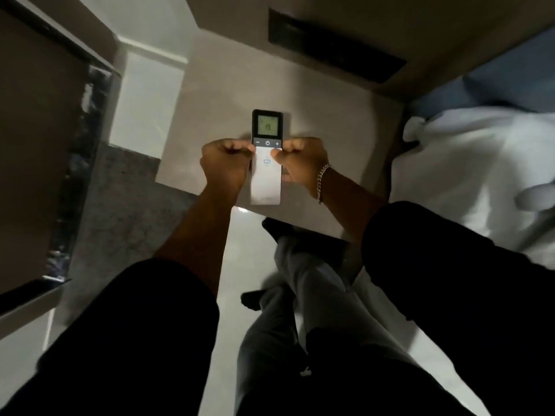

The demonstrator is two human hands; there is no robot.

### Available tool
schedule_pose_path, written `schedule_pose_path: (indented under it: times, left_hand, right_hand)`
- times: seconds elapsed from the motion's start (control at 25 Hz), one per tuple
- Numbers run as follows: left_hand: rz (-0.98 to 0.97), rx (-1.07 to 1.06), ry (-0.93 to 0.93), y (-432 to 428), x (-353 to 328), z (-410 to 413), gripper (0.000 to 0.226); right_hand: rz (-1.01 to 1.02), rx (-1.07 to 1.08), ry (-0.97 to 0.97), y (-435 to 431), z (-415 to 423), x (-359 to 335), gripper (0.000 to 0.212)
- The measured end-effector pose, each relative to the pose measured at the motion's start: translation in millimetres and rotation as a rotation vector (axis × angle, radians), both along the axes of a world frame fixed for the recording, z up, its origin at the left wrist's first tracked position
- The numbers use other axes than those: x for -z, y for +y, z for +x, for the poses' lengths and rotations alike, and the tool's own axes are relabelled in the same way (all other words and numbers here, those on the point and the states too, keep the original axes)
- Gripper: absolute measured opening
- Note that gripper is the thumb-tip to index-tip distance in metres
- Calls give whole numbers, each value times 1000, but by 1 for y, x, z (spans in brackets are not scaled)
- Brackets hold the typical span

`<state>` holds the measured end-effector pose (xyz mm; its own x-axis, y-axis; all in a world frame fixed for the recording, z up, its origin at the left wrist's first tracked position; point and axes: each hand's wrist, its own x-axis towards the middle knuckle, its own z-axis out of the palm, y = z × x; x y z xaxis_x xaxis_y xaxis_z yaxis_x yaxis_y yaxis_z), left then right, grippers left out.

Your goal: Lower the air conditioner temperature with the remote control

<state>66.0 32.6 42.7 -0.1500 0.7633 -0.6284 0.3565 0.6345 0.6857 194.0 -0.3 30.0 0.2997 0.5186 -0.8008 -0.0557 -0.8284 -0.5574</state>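
My left hand (pixel 225 163) and right hand (pixel 303 163) both pinch one remote control (pixel 266 175); its screen (pixel 267 126) reads 19.

The remote (pixel 266 163) carried a small green screen (pixel 267 127) at its 12 o'clock end, and the number 19 was readable in the middle of it. Smaller marks above the number were too blurred to read. Just under the screen a dark strip showed three signs: a minus (pixel 257 142) at 9 o'clock, a power symbol (pixel 267 143) in the centre, and a plus (pixel 277 143) at 3 o'clock. Lower buttons bore no readable text.
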Motion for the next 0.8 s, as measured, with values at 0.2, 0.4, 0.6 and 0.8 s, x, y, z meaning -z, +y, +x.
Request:
schedule_pose_path:
  times: [0.2,0.4,0.6,0.8]
  left_hand:
    - [-2,409,291,-20,89,14,16]
    - [145,571,364,-25,116,19,18]
    - [184,580,365,-30,122,17,21]
    - [11,446,229,-38,108,11,22]
  right_hand:
    - [-124,0,-116,-28,5,83,17]
    - [-138,-128,-311,-33,3,121,20]
    - [-185,-171,-409,-27,-2,137,25]
    - [-294,-186,-467,-27,0,138,25]
